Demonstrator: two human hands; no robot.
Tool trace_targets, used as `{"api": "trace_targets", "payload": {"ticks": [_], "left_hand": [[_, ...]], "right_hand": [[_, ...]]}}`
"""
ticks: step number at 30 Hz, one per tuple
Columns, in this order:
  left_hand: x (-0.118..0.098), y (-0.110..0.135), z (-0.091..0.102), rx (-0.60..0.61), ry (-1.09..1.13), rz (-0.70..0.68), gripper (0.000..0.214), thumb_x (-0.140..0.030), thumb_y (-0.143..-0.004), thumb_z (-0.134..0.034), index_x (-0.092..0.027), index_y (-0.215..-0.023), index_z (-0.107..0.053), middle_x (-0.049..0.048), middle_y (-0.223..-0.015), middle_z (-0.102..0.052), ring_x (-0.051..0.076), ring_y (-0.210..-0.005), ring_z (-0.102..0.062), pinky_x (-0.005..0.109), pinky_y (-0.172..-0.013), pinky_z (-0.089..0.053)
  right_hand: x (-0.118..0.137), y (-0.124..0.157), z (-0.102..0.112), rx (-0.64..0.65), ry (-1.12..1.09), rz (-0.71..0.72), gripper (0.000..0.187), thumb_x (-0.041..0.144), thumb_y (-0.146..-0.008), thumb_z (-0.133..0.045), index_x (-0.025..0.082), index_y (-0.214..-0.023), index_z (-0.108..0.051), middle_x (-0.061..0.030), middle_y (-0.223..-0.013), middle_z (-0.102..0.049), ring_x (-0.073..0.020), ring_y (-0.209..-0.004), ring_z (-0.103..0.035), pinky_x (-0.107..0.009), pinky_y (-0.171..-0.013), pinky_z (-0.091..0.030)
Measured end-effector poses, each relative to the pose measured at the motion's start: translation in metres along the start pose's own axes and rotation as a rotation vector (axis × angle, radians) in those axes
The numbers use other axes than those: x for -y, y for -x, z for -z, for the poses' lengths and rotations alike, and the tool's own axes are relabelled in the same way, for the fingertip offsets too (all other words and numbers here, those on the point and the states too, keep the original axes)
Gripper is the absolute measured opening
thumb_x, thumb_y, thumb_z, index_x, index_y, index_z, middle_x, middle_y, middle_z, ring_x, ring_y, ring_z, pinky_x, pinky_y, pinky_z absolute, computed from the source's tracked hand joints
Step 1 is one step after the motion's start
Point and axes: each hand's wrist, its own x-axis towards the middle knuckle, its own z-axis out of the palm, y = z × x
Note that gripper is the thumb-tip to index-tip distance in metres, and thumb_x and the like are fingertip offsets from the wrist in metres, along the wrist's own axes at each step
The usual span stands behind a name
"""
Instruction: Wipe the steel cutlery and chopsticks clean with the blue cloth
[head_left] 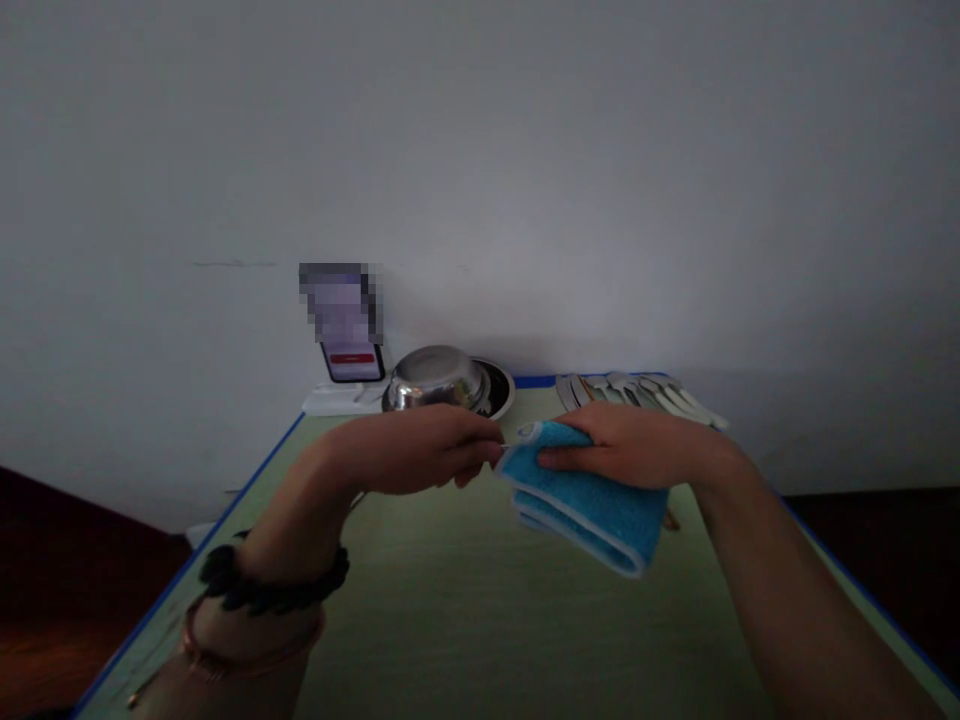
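1. The right hand holds a folded blue cloth above the middle of the surface; its fingers are closed on the cloth, with the thumb lying across the near face.
2. The cloth has a pale edging and hangs in layers, its lower corner tilted down toward the viewer.
3. The left hand is just beside the cloth's left corner, palm down, its fingers bent and close together. A thin pale sliver shows between these fingertips and the cloth; whether they grip it, I cannot tell.
4. A thin dark rod shows below the left wrist; what it belongs to is unclear.
5. A black bracelet and a copper-coloured band circle the left forearm.
6. Behind the left hand, a shiny metal bowl lies upside down, overlapping a dark round dish with a pale rim.
7. To the left of the bowl, a phone stands upright on a white base, its upper part blurred.
8. Behind the right hand, several pieces of cutlery lie side by side near the wall.
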Motion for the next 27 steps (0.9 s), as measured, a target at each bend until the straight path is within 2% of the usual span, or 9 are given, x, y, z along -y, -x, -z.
{"api": "trace_targets", "payload": {"ticks": [5, 8, 13, 17, 23, 25, 27], "left_hand": [[0.014, 0.012, 0.006, -0.020, -0.007, 0.021, 0.031, -0.037, -0.089, -0.039, -0.018, -0.084, -0.062, -0.0023, -0.063, -0.053, 0.011, -0.057, -0.050, 0.018, -0.050, -0.037], [0.017, 0.016, 0.006, -0.044, -0.009, 0.035, 0.034, -0.040, -0.088, -0.039, -0.018, -0.084, -0.064, -0.0021, -0.062, -0.053, 0.010, -0.054, -0.048, 0.018, -0.048, -0.035], [0.014, 0.017, 0.007, -0.044, -0.019, 0.025, 0.037, -0.045, -0.087, -0.042, -0.019, -0.081, -0.067, -0.0010, -0.065, -0.058, 0.011, -0.055, -0.051, 0.019, -0.047, -0.035], [0.012, 0.021, 0.009, -0.056, -0.072, 0.030, 0.040, -0.048, -0.088, -0.040, -0.021, -0.081, -0.067, -0.0006, -0.067, -0.060, 0.012, -0.057, -0.052, 0.020, -0.048, -0.036], [0.008, 0.021, 0.009, -0.192, -0.284, 0.108, 0.038, -0.048, -0.088, -0.040, -0.021, -0.080, -0.066, 0.0004, -0.065, -0.060, 0.014, -0.056, -0.054, 0.023, -0.050, -0.034], [0.003, 0.019, 0.007, -0.222, -0.333, 0.126, 0.038, -0.048, -0.087, -0.041, -0.021, -0.078, -0.066, 0.0011, -0.064, -0.060, 0.015, -0.056, -0.054, 0.024, -0.050, -0.034], [-0.004, 0.015, 0.005, -0.221, -0.327, 0.090, 0.035, -0.044, -0.088, -0.041, -0.020, -0.079, -0.065, 0.0014, -0.067, -0.062, 0.015, -0.059, -0.055, 0.023, -0.051, -0.034]], "right_hand": [[-0.009, 0.010, 0.008, -0.009, -0.058, -0.094, 0.044, 0.057, -0.080, -0.046, 0.016, -0.083, -0.061, -0.0035, -0.078, -0.064, -0.0135, -0.064, -0.058, -0.022, -0.051, -0.042], [-0.014, 0.017, 0.011, -0.011, -0.100, -0.118, 0.042, 0.056, -0.078, -0.049, 0.016, -0.084, -0.062, -0.0034, -0.078, -0.065, -0.0140, -0.065, -0.059, -0.022, -0.052, -0.043], [-0.019, 0.026, 0.015, 0.127, -0.287, -0.071, 0.039, 0.050, -0.077, -0.055, 0.017, -0.096, -0.063, -0.0034, -0.087, -0.066, -0.0160, -0.074, -0.062, -0.025, -0.060, -0.050], [-0.018, 0.024, 0.015, 0.163, -0.323, -0.034, 0.037, 0.048, -0.078, -0.055, 0.016, -0.096, -0.062, -0.0028, -0.086, -0.065, -0.0146, -0.071, -0.061, -0.024, -0.059, -0.049], [-0.007, 0.004, 0.003, -0.032, 0.031, 0.008, 0.031, 0.043, -0.083, -0.048, 0.015, -0.082, -0.061, -0.0044, -0.079, -0.064, -0.0143, -0.068, -0.058, -0.024, -0.058, -0.042], [-0.003, -0.001, -0.001, -0.068, 0.046, 0.045, 0.032, 0.043, -0.084, -0.047, 0.014, -0.077, -0.060, -0.0035, -0.075, -0.063, -0.0128, -0.064, -0.056, -0.023, -0.057, -0.040], [0.001, -0.002, -0.003, -0.100, -0.040, 0.085, 0.033, 0.045, -0.084, -0.046, 0.015, -0.078, -0.059, -0.0017, -0.074, -0.062, -0.0114, -0.062, -0.055, -0.022, -0.056, -0.040]]}}
